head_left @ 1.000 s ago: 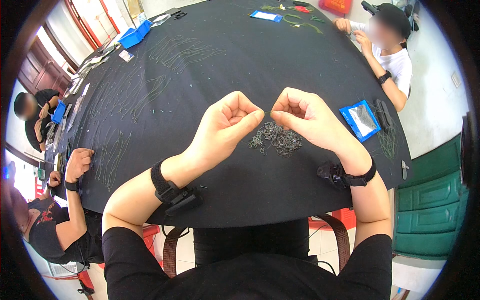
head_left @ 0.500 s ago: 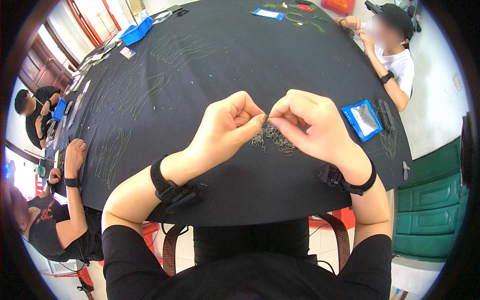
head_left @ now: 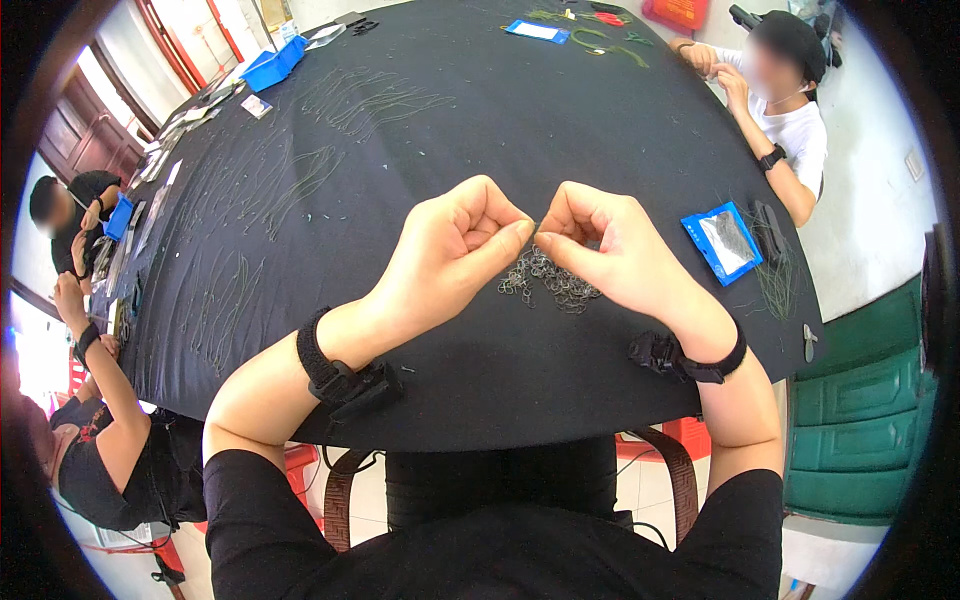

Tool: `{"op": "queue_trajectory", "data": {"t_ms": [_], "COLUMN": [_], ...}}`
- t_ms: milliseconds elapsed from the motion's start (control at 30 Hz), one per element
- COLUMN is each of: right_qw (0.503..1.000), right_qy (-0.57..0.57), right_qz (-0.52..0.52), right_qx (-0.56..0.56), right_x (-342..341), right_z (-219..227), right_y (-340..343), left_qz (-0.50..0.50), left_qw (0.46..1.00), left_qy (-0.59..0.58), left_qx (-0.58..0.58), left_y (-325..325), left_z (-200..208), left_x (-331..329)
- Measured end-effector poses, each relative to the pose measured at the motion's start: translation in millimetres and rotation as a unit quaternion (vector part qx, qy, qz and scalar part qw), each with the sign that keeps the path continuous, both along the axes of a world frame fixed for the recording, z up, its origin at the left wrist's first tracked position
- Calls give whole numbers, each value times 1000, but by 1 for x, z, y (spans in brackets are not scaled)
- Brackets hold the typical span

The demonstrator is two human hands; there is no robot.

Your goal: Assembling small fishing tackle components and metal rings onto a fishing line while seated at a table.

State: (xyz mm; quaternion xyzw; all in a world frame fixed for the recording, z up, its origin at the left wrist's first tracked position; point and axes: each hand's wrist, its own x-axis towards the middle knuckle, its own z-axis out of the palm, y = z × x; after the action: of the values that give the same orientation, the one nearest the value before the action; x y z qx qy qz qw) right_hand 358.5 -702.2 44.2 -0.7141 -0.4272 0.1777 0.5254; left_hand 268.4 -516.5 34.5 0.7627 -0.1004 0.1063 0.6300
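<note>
Both hands meet over the dark table, thumb and finger pinched, the fingertips almost touching. My left hand [head_left: 455,240] is closed, and whatever sits in its pinch is too small to make out. Facing it, my right hand [head_left: 610,245] is closed the same way, its pinch likewise too fine to read. Just beneath and behind the fingers lies a heap of small curved metal pieces [head_left: 548,282], hook-like in shape, partly covered by my right hand. A blue-edged packet [head_left: 722,242] rests to the right of that hand.
Thin green cords [head_left: 370,105] lie spread over the black tablecloth [head_left: 470,390], more of them [head_left: 228,305] at left. A blue tray [head_left: 275,62] stands far left. A dark oblong object [head_left: 770,232] is beside the packet. Co-workers sit at left and at right [head_left: 790,150].
My two hands keep pinching, with only slight shifts; my right fingers have drawn a little closer together. At left, a co-worker's raised arm has moved farther left, away from the table.
</note>
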Motion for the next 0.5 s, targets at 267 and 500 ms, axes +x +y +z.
{"op": "queue_trajectory", "data": {"t_ms": [267,500], "right_qw": [952,894], "right_qy": [-306,-440], "right_qz": [-27,-30], "right_qx": [-2,78], "right_x": [-12,-8], "right_z": [8,12], "right_y": [1,0], "left_qz": [48,8], "left_qw": [998,996], "left_qy": [-33,25], "left_qx": [2,82], "left_y": [-2,0], "left_z": [-1,6], "left_x": [1,-3]}}
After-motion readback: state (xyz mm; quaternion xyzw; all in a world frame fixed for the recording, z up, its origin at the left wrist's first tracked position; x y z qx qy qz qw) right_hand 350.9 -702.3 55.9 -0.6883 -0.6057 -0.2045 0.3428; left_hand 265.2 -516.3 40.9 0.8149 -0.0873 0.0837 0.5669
